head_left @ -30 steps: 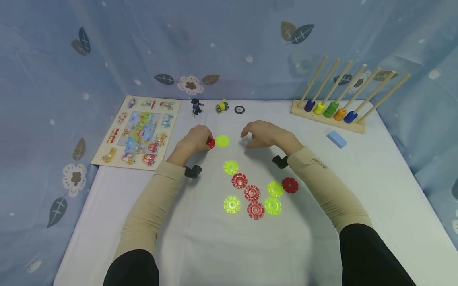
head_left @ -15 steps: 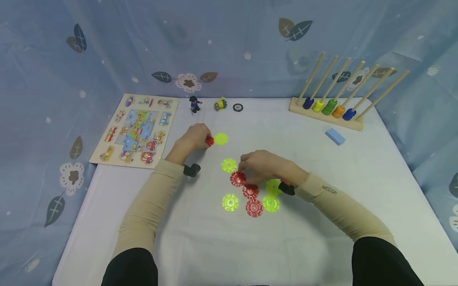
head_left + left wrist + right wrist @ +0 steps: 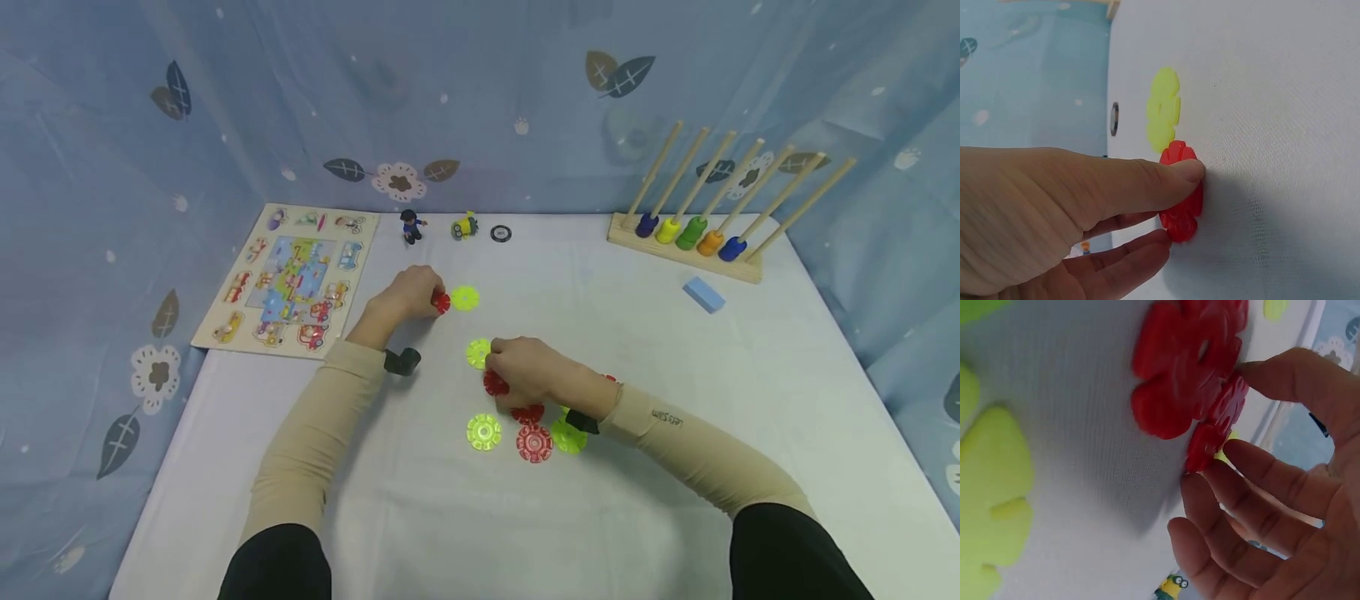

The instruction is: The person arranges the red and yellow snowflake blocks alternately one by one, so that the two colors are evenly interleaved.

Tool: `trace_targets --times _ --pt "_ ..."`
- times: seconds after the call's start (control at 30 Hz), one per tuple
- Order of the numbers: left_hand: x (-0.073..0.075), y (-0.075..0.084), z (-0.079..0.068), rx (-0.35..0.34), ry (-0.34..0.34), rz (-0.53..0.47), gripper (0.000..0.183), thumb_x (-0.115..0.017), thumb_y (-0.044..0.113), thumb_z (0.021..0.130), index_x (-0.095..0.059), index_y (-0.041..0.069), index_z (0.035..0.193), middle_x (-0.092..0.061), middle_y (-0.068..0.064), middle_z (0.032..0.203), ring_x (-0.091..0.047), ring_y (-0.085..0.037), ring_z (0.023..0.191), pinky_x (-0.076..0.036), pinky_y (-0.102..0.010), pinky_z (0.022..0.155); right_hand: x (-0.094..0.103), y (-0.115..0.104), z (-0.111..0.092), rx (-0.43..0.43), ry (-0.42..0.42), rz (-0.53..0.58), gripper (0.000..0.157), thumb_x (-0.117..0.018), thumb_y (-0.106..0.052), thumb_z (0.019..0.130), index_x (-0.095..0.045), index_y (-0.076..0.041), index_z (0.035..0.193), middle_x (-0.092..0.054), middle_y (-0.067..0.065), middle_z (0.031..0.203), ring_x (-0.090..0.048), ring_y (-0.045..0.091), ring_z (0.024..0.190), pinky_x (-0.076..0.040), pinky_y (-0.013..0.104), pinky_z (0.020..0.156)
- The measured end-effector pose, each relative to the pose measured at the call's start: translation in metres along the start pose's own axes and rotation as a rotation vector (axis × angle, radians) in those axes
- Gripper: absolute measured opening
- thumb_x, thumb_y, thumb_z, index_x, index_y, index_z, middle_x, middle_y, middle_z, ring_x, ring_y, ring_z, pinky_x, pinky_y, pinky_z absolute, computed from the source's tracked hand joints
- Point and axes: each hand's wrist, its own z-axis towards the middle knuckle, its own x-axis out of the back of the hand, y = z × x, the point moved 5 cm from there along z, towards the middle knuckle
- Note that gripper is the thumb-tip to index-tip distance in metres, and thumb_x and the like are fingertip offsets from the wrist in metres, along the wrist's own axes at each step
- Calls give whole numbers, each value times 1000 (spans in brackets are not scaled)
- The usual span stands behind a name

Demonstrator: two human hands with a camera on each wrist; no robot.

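Note:
My left hand [image 3: 405,296] pinches a red flower-shaped plastic disc [image 3: 1182,230] between thumb and fingers, close to the tabletop. Right beside that disc lies a yellow-green one [image 3: 465,297]. Lower down, my right hand [image 3: 531,371] has its thumb and fingertips at opposite edges of another red disc [image 3: 1205,445]. Next to this one, a nearer red disc [image 3: 1169,369] fills part of the right wrist view. A yellow-green disc [image 3: 477,353] sits at the right fingertips. Parts of several discs are hidden beneath my right hand and wrist.
More discs lie in front: a yellow-green disc [image 3: 483,432] and a red disc [image 3: 534,443]. A picture puzzle board [image 3: 360,275] lies left. Behind stand a small figure [image 3: 411,227], a yellow toy [image 3: 464,226] and a black round piece [image 3: 501,233]. Right are a peg rack [image 3: 626,235] and a blue block [image 3: 703,295].
My right hand has come down from the upper middle of the table toward me and slightly left, and its fingers now hold a red disc. The left hand stays at its disc.

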Motion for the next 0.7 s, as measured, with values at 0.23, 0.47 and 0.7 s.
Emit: trace_targets --times 0.23,0.47,0.7 --pt "1 1 -3 -35 -7 28 40 -74 13 82 -65 1 119 -64 -14 112 -58 -26 101 -49 -39 93 -1 -6 1 -47 -17 10 43 -78 -33 73 -63 -10 106 -58 2 95 -54 12 72 -50 24 66" --pt "8 4 -6 -43 22 42 50 -74 18 84 -59 4 129 -61 -14 125 -55 -28 115 -45 -41 104 -2 -5 3 -73 -66 34 49 -78 -32 73 -58 -13 114 -57 3 101 -56 14 77 -52 26 68" --pt "12 23 7 -100 25 69 48 -73 20 86 -60 5 129 -61 -12 133 -51 -29 129 -37 -41 114 1 -5 3 -71 -98 8 48 -78 -35 73 -58 -16 112 -57 2 100 -56 13 76 -52 26 66"
